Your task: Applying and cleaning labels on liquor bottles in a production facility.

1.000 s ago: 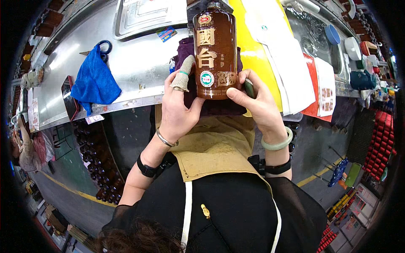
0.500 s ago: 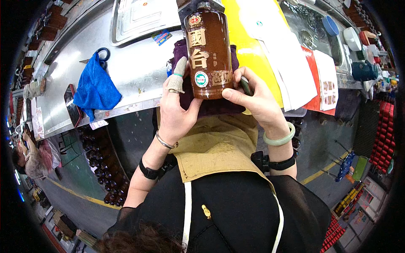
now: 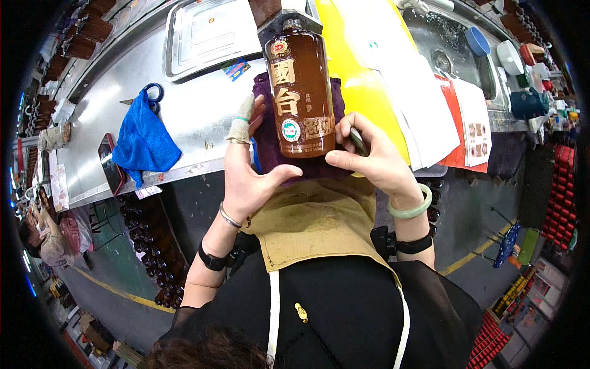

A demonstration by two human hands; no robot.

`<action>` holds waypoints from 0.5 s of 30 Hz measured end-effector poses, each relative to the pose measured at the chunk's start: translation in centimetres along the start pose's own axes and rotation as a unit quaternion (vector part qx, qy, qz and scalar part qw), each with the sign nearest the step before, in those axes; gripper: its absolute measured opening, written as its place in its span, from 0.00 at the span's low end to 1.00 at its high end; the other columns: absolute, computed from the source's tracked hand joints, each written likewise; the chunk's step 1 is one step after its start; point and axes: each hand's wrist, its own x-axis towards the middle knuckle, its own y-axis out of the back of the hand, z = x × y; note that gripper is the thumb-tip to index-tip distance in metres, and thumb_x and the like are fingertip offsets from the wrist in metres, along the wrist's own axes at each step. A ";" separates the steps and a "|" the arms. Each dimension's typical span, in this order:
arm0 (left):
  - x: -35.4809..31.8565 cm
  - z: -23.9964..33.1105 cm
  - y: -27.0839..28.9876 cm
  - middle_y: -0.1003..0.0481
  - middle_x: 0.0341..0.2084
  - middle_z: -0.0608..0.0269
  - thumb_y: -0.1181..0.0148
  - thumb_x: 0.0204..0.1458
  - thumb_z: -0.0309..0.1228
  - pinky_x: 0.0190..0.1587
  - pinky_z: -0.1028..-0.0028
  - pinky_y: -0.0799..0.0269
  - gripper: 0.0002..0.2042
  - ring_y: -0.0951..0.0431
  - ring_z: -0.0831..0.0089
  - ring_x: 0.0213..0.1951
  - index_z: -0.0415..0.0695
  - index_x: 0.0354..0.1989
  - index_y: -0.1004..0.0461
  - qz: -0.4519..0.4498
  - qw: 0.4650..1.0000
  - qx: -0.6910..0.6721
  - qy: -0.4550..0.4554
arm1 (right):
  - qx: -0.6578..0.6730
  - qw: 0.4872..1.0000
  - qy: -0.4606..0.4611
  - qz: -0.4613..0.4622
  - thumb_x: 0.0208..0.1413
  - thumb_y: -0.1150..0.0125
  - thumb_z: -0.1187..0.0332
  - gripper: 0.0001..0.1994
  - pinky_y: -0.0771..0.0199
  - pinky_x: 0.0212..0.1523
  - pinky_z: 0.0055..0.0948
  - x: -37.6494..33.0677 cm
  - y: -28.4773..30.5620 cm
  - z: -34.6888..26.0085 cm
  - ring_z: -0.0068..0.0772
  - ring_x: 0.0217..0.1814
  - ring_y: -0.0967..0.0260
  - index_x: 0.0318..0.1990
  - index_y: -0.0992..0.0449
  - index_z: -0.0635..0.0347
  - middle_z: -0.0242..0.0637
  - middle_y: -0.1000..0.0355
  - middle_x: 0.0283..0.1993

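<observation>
A brown glass bottle [image 3: 300, 92] with gold lettering and a small round green-and-white sticker lies on a dark purple cloth [image 3: 264, 132], its neck pointing away from me. Under the neck sits a dark metal rest [image 3: 276, 23]. My left hand [image 3: 246, 169] is open beside the bottle's left side, thumb spread and apart from the glass; a fabric finger cover [image 3: 240, 126] is on one finger. At the bottle's lower right, my right hand [image 3: 375, 150] curls around a small dark green piece [image 3: 358, 141]; its exact kind is unclear. The right fingertips are close to the bottle's edge.
On the steel table lie a blue cloth [image 3: 144, 138], scissors [image 3: 153, 93], a phone-like slab [image 3: 112, 165], and a metal tray [image 3: 212, 40]. Yellow, white and red sheets [image 3: 393, 92] are to the right, before a sink [image 3: 452, 58]. A person [image 3: 55, 237] is far left.
My left hand has come off the bottle, its thumb moving away and its fingers spreading. The bottle appears slightly lower in view. My right hand keeps the dark green piece near the bottle's lower right.
</observation>
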 end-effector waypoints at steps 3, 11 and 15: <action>2.9 1.1 1.3 0.39 0.73 0.42 0.32 0.63 0.45 0.74 0.56 0.38 0.45 0.36 0.55 0.73 0.34 0.79 0.52 0.061 0.984 -0.147 0.081 | 0.019 0.999 -0.037 0.009 0.60 0.24 0.64 0.15 0.40 0.37 0.19 -0.3 0.7 -0.4 0.13 0.36 0.44 0.40 0.29 0.55 0.20 0.37 0.35; 10.5 3.5 -0.5 0.17 0.40 0.63 0.23 0.55 0.39 0.42 0.75 0.21 0.23 0.18 0.79 0.38 0.38 0.52 0.22 -0.067 0.913 -0.228 0.331 | -0.096 0.977 0.142 0.130 0.72 0.38 0.63 0.11 0.42 0.33 0.22 1.5 1.6 -3.9 0.15 0.32 0.45 0.41 0.27 0.61 0.22 0.38 0.30; 7.3 7.0 -0.5 0.18 0.45 0.61 0.25 0.55 0.36 0.48 0.72 0.20 0.27 0.17 0.75 0.43 0.36 0.59 0.26 -0.113 0.881 -0.300 0.347 | -0.190 0.937 0.251 0.154 0.69 0.35 0.64 0.10 0.37 0.33 0.25 3.0 2.9 -8.3 0.19 0.29 0.41 0.41 0.25 0.61 0.28 0.35 0.26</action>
